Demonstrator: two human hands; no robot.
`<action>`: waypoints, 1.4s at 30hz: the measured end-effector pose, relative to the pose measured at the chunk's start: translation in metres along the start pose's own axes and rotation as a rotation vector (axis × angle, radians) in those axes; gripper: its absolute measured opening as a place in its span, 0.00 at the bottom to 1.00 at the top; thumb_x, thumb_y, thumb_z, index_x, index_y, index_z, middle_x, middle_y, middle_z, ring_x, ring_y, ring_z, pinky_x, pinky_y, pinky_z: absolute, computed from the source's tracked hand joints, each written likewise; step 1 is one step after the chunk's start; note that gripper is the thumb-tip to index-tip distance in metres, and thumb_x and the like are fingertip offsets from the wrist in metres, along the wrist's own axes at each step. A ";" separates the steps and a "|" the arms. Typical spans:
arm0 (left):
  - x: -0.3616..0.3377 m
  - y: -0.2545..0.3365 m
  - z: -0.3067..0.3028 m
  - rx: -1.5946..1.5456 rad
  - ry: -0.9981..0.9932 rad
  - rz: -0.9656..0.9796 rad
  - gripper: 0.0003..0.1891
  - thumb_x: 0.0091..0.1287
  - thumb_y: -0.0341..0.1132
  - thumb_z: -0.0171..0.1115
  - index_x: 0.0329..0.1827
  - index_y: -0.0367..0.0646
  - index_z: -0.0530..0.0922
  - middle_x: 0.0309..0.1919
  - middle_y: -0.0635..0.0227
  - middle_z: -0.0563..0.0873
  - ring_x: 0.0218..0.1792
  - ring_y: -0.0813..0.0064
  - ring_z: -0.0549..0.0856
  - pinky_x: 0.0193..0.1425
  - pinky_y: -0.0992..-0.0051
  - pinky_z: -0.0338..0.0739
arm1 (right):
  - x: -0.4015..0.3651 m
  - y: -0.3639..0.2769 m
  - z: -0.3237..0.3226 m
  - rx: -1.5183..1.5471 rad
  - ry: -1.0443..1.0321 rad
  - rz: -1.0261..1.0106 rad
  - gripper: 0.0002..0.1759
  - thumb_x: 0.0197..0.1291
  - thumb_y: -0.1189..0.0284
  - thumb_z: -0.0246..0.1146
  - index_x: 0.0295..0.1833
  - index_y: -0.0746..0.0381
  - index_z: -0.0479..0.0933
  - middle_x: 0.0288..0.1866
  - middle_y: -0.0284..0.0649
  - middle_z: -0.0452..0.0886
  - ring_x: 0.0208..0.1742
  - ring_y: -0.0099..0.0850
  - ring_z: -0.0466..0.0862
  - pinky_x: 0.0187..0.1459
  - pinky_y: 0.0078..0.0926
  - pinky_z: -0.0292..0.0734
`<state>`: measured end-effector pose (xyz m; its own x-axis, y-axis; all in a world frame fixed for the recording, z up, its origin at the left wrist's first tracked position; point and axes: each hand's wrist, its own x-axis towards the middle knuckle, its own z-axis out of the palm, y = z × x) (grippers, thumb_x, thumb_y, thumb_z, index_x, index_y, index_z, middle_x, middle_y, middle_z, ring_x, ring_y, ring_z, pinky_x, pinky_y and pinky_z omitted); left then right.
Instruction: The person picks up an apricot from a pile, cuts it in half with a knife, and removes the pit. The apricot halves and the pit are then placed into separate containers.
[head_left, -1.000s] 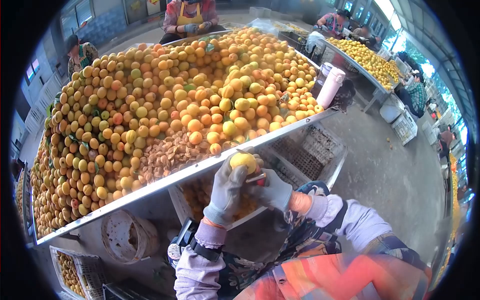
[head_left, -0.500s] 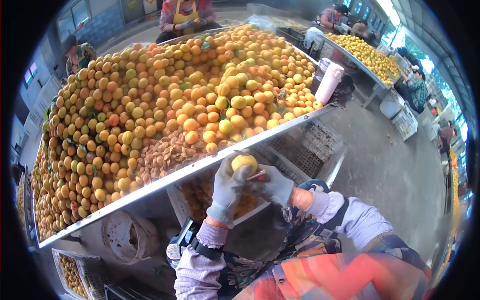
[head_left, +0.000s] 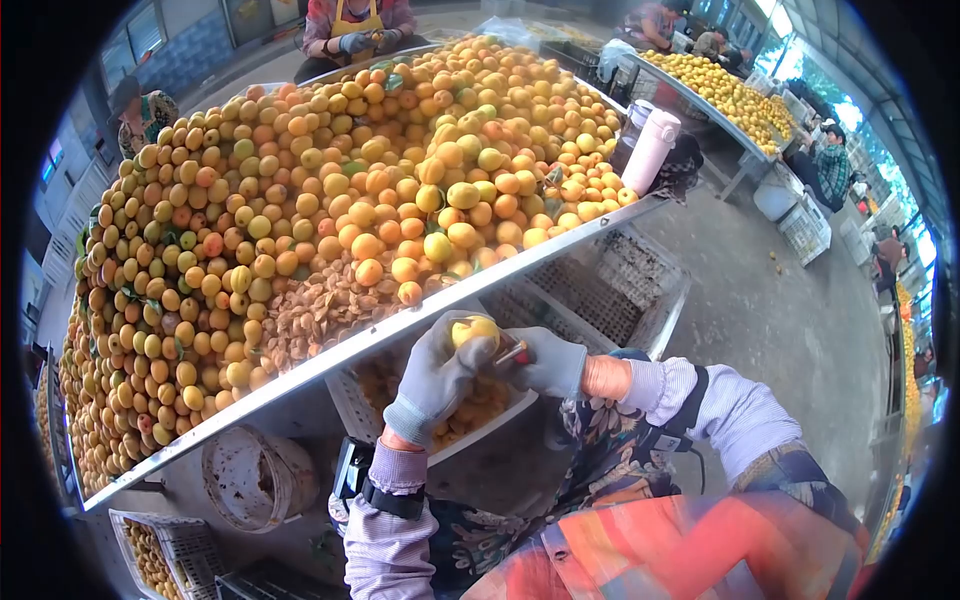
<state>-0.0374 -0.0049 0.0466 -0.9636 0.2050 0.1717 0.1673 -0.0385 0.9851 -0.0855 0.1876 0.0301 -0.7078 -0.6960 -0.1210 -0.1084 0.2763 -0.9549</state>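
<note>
Table (head_left: 330, 362), left grip (head_left: 435, 378) around apricot (head_left: 474, 331), knife (head_left: 512, 352) touching

Soft, even daylight is filling the scene, coming in brightest from the open side at the upper right, where the highlights are blowing out slightly. A fisheye lens is bending the table (head_left: 420, 318) edge and wrapping a black ring around the frame. Shade is sitting beneath the table. The centre is staying sharp while the margins are softening.
</note>
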 end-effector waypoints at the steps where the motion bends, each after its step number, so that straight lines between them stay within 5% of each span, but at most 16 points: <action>1: 0.001 -0.003 0.001 0.001 -0.002 -0.003 0.16 0.70 0.38 0.62 0.53 0.37 0.74 0.41 0.70 0.83 0.45 0.82 0.79 0.51 0.79 0.75 | 0.002 0.000 -0.001 -0.056 0.007 0.095 0.22 0.51 0.76 0.61 0.55 0.64 0.75 0.34 0.41 0.81 0.35 0.29 0.79 0.38 0.31 0.77; 5: 0.005 -0.022 0.008 0.151 0.184 0.122 0.15 0.67 0.37 0.65 0.51 0.39 0.74 0.40 0.69 0.83 0.41 0.81 0.81 0.46 0.79 0.78 | 0.006 -0.002 0.008 -0.090 0.090 0.142 0.16 0.61 0.72 0.61 0.54 0.63 0.75 0.37 0.32 0.80 0.38 0.18 0.76 0.40 0.21 0.74; 7: 0.006 -0.017 0.015 0.194 0.280 0.111 0.15 0.65 0.35 0.66 0.50 0.39 0.74 0.39 0.68 0.83 0.39 0.81 0.82 0.44 0.79 0.79 | 0.010 0.013 0.022 -0.102 0.271 -0.143 0.23 0.51 0.75 0.61 0.56 0.64 0.75 0.35 0.45 0.82 0.36 0.31 0.80 0.39 0.31 0.76; 9: 0.006 0.014 0.021 0.099 0.461 -0.203 0.14 0.63 0.33 0.67 0.46 0.40 0.73 0.36 0.66 0.83 0.36 0.80 0.83 0.42 0.78 0.80 | 0.008 0.003 0.028 -0.040 0.248 -0.099 0.21 0.55 0.73 0.60 0.56 0.64 0.74 0.36 0.43 0.82 0.37 0.32 0.81 0.40 0.32 0.76; 12: 0.001 0.005 0.014 0.217 0.394 0.122 0.12 0.64 0.31 0.66 0.45 0.40 0.72 0.34 0.66 0.83 0.35 0.80 0.83 0.41 0.78 0.80 | 0.005 -0.028 0.028 0.192 -0.009 0.284 0.12 0.63 0.65 0.62 0.48 0.59 0.78 0.30 0.29 0.78 0.30 0.15 0.75 0.29 0.17 0.71; 15: 0.007 -0.016 0.004 0.061 0.283 0.081 0.11 0.64 0.30 0.65 0.44 0.40 0.72 0.34 0.67 0.82 0.34 0.81 0.82 0.39 0.80 0.79 | -0.004 -0.055 0.007 0.388 -0.219 0.567 0.10 0.63 0.66 0.63 0.47 0.56 0.77 0.23 0.25 0.72 0.19 0.13 0.68 0.19 0.15 0.62; 23: 0.007 -0.032 0.001 -0.170 0.152 0.015 0.14 0.64 0.29 0.64 0.49 0.40 0.71 0.37 0.67 0.81 0.36 0.82 0.80 0.40 0.81 0.78 | -0.008 -0.046 0.009 0.716 -0.390 0.461 0.09 0.62 0.67 0.63 0.46 0.56 0.76 0.20 0.26 0.69 0.13 0.15 0.63 0.13 0.15 0.56; 25: 0.008 -0.028 0.004 -0.224 0.149 0.017 0.15 0.64 0.29 0.64 0.50 0.39 0.71 0.38 0.67 0.81 0.37 0.82 0.80 0.40 0.80 0.78 | -0.011 -0.052 0.021 0.204 0.008 0.453 0.06 0.63 0.70 0.62 0.44 0.58 0.77 0.23 0.28 0.73 0.18 0.15 0.69 0.17 0.14 0.63; 26: 0.007 -0.013 0.011 -0.040 0.234 0.129 0.15 0.64 0.29 0.64 0.51 0.39 0.71 0.38 0.67 0.81 0.37 0.81 0.81 0.42 0.79 0.78 | -0.005 -0.033 0.033 0.150 0.180 0.089 0.05 0.64 0.71 0.61 0.43 0.60 0.78 0.27 0.29 0.77 0.25 0.13 0.72 0.24 0.12 0.67; 28: 0.007 0.002 0.013 0.148 0.318 0.243 0.16 0.64 0.28 0.64 0.52 0.39 0.71 0.39 0.67 0.81 0.38 0.80 0.81 0.44 0.79 0.78 | -0.007 -0.020 0.032 0.247 0.320 0.017 0.06 0.64 0.72 0.61 0.44 0.61 0.78 0.28 0.27 0.75 0.25 0.15 0.72 0.25 0.14 0.67; 29: 0.007 0.004 0.012 -0.072 0.369 0.048 0.18 0.64 0.28 0.65 0.55 0.39 0.70 0.40 0.67 0.81 0.41 0.79 0.81 0.47 0.78 0.79 | -0.009 -0.021 0.031 0.340 0.448 -0.049 0.06 0.63 0.73 0.61 0.44 0.61 0.78 0.28 0.26 0.74 0.25 0.16 0.72 0.25 0.17 0.67; 30: 0.005 0.004 0.013 -0.293 0.412 -0.153 0.21 0.63 0.27 0.66 0.58 0.38 0.70 0.42 0.66 0.81 0.44 0.77 0.81 0.50 0.77 0.79 | -0.011 -0.024 0.024 0.436 0.428 0.058 0.07 0.63 0.70 0.64 0.43 0.60 0.78 0.28 0.24 0.73 0.24 0.14 0.70 0.24 0.16 0.65; 33: 0.005 0.000 0.019 -0.309 0.393 0.032 0.27 0.61 0.26 0.67 0.64 0.37 0.69 0.46 0.66 0.80 0.49 0.75 0.81 0.54 0.75 0.78 | -0.017 -0.062 0.005 0.685 0.421 0.302 0.07 0.64 0.66 0.64 0.43 0.56 0.78 0.27 0.24 0.74 0.23 0.13 0.69 0.22 0.13 0.63; 37: 0.001 -0.011 0.019 0.308 0.312 0.224 0.36 0.55 0.33 0.75 0.67 0.40 0.69 0.49 0.63 0.80 0.49 0.70 0.81 0.55 0.73 0.78 | -0.002 -0.069 -0.001 0.628 0.369 0.135 0.16 0.67 0.61 0.60 0.52 0.60 0.76 0.38 0.32 0.78 0.28 0.15 0.76 0.24 0.13 0.70; 38: 0.002 -0.010 0.018 0.575 0.311 0.355 0.38 0.51 0.37 0.77 0.66 0.42 0.70 0.48 0.59 0.80 0.49 0.65 0.83 0.54 0.70 0.78 | 0.010 -0.054 0.003 0.527 0.381 0.075 0.18 0.68 0.60 0.59 0.54 0.61 0.76 0.44 0.30 0.78 0.42 0.16 0.77 0.40 0.15 0.75; 42: 0.001 -0.008 0.018 0.744 0.310 0.430 0.36 0.52 0.39 0.76 0.64 0.42 0.71 0.47 0.57 0.81 0.49 0.58 0.83 0.51 0.65 0.79 | 0.017 -0.054 0.020 0.560 0.426 0.021 0.15 0.64 0.61 0.63 0.43 0.62 0.79 0.37 0.27 0.77 0.39 0.16 0.73 0.42 0.17 0.70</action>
<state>-0.0359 0.0134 0.0389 -0.7818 0.0429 0.6220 0.5127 0.6120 0.6022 -0.0776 0.1477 0.0742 -0.9300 -0.3423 -0.1338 0.2033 -0.1760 -0.9632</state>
